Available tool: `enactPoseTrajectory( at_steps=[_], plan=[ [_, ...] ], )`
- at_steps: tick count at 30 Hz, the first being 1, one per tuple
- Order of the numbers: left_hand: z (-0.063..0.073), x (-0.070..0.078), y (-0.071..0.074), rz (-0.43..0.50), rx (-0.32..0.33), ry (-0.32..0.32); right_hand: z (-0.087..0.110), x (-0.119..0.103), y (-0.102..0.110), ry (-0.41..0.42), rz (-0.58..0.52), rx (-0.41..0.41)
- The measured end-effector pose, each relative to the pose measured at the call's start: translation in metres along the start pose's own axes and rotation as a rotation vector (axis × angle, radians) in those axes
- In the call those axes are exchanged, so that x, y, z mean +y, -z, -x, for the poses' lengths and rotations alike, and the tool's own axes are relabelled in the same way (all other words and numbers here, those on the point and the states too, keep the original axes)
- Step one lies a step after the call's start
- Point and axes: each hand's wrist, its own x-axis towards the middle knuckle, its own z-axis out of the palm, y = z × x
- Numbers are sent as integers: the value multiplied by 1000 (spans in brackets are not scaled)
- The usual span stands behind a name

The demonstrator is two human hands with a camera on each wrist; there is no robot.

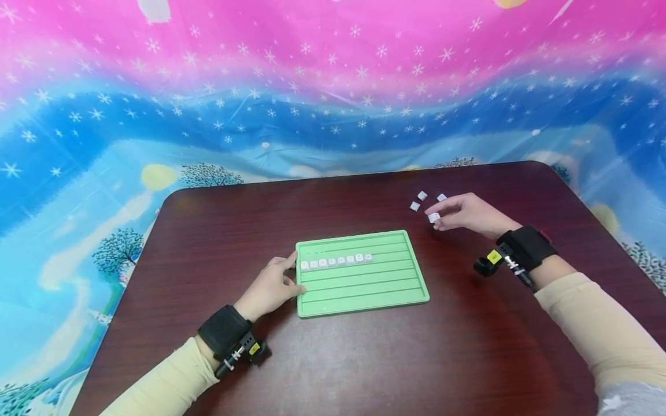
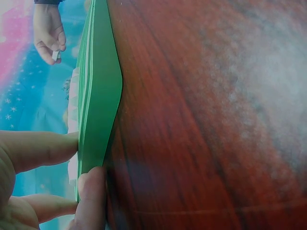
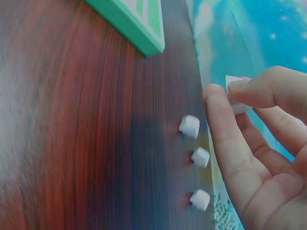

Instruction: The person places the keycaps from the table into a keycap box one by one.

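Note:
A green tray [image 1: 364, 283] with ridged rows lies on the table. A line of small white keycaps [image 1: 333, 262] stands along one of its upper rows, starting from the left end. My left hand [image 1: 270, 286] holds the tray's left edge; in the left wrist view its fingers [image 2: 48, 151] touch the rim and outer side. Off the tray's upper right corner, my right hand [image 1: 470, 214] pinches a single white keycap [image 1: 434, 218] between thumb and fingertips, above the table. The marking on this keycap is too small to read.
Three loose white keycaps, among them one keycap [image 1: 414, 205] nearest the tray, lie by the right hand towards the far edge of the dark wooden table [image 1: 234, 231]. A patterned cloth [image 1: 312, 115] hangs behind the table.

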Motion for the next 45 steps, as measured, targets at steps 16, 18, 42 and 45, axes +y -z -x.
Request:
enactPoseTrajectory(
  at_steps=[16,18,42,45],
  plan=[
    [-1,0,-1,3,6,-3,7,-18,-22,37,50,-29],
    [-1,0,-1,2,6,-6,7,-20,-25,50,46,-35],
    [1,1,0,3,-6,-3,15,-31,-43,111,-1,-136],
    [1,1,0,0,-5,-1,14,-32,-45,122,-3,-139]
  ],
)
